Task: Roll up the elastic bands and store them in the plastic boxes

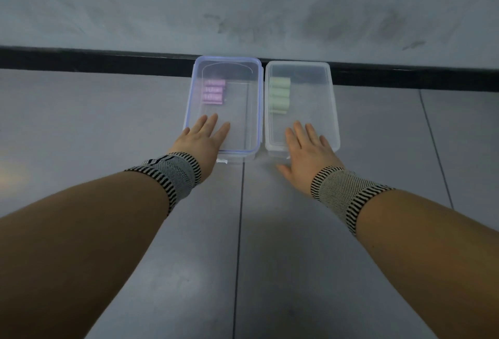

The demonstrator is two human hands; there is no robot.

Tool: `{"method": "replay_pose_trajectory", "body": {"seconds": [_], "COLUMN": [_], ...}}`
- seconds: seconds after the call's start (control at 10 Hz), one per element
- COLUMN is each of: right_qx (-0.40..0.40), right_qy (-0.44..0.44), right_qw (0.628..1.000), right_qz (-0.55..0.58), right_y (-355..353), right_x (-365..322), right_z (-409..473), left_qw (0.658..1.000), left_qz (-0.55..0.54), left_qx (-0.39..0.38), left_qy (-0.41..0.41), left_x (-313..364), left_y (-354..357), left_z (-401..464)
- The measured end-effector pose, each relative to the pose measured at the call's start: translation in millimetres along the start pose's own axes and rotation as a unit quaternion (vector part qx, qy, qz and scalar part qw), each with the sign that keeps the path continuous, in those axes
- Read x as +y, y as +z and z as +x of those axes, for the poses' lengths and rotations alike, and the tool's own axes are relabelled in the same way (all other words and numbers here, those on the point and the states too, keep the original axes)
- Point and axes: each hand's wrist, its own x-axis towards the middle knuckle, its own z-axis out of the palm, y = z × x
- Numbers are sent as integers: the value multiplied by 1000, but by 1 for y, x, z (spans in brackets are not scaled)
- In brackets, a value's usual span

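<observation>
Left grip (204, 136) flat on blue-rimmed box (258, 101), right grip (305, 149) flat on clear box (333, 111)

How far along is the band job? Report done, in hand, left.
Done: purple rolls lie in the left box, green rolls in the right box, both lidded. In hand: left hand and right hand rest flat on the lids. Left: no loose bands visible; apparently nothing.

A grey tiled floor (108, 128) with thin dark seams carries two clear plastic boxes side by side, a blue-rimmed box (258, 101) and a plain box (333, 111), near a black strip (94, 60).
</observation>
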Motion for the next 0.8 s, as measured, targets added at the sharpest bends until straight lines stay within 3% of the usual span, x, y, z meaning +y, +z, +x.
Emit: {"method": "replay_pose_trajectory", "body": {"seconds": [0.4,0.6,0.8], "right_qx": [-14,76,80], "right_qy": [-18,1,4], "right_qw": [1000,997,997], "right_qz": [-2,22,13], "right_y": [-3,-17,-46], "right_x": [6,-3,-7], "right_z": [2,10,8], "left_qw": [1000,997,997], "left_qz": [-18,-43,-4], "left_qx": [-4,63,81], "left_qy": [-14,-9,-15], "left_x": [6,19,28], "left_y": [-5,-21,-42], "left_z": [2,1,-6]}}
